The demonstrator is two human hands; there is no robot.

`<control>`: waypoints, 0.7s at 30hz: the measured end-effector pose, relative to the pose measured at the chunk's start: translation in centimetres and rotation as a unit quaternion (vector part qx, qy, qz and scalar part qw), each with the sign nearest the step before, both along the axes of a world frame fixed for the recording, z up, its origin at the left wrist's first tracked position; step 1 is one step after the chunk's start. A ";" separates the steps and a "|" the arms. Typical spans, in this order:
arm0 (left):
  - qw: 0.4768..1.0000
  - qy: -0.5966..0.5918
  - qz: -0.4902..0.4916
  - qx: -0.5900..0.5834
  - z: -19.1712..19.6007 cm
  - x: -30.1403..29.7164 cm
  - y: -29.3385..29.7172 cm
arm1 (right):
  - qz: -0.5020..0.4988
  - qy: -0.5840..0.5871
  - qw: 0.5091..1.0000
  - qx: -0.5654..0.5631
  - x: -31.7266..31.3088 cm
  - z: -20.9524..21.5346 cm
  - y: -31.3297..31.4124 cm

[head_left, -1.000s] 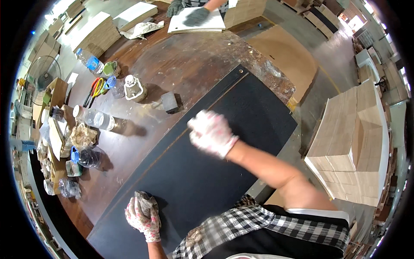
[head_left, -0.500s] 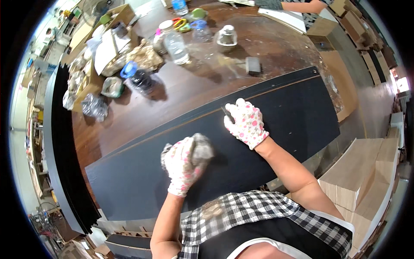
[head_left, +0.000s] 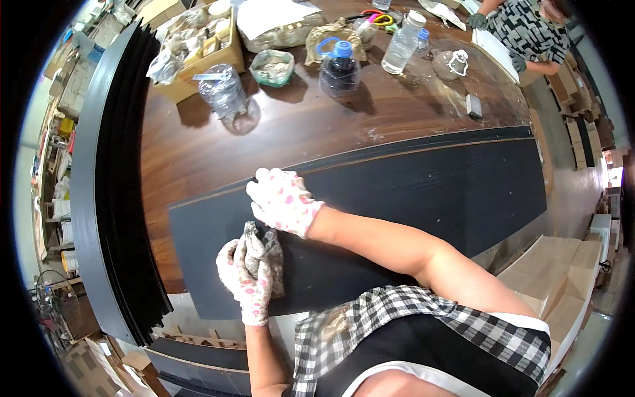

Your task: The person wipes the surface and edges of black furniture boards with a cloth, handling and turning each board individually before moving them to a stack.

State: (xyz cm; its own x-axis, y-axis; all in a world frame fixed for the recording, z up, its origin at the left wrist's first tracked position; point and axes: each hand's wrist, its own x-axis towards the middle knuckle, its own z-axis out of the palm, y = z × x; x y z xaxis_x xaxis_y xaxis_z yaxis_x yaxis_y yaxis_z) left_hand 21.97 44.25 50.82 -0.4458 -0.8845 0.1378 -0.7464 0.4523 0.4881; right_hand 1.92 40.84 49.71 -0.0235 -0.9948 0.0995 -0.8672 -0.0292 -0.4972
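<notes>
1. Nearest, at eight o'clock from the black panel's middle, the gloved left hand [head_left: 246, 278] held a crumpled grey rag [head_left: 275, 261]. Its fingers were bent around the cloth, which looked light, soft and easy to grip in a bunch.
2. Slightly farther, between nine and ten o'clock, the gloved right hand [head_left: 286, 202] was over the panel, close to a tan line [head_left: 423, 153]. Its fingers were curled and close together; whether they pinched anything could not be told.
3. The black panel [head_left: 397, 205] lay flat on the brown table [head_left: 192, 159], its length running from nine to three o'clock. It looked stiff, fairly heavy and rather slippery; the two short ends seemed the surest hold, with corners that might chip.
4. Its six o'clock edge came near the checked apron [head_left: 377, 304] and seemed to overhang the table.
5. Upright black boards [head_left: 92, 198] limited room at nine o'clock. Toward eleven, a strip of table offered space before a blue-capped bottle [head_left: 340, 74] at twelve; a grey block [head_left: 473, 106] sat near the far edge, past one.
6. Farthest, at one o'clock, a co-worker [head_left: 529, 33] leaned over a white board [head_left: 493, 53].
</notes>
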 end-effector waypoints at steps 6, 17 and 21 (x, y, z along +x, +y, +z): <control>0.998 0.060 0.010 0.000 0.7 2.3 -2.1 | 0.008 0.034 0.992 -0.124 -5.2 0.7 3.8; 0.965 -0.067 -0.231 -0.103 -0.4 -4.5 -8.3 | -0.370 -0.148 0.916 -0.045 -19.1 1.0 20.7; 0.972 -0.186 -0.086 -0.111 1.5 -2.9 -16.6 | -0.421 -0.222 0.878 -0.059 -18.5 0.3 23.8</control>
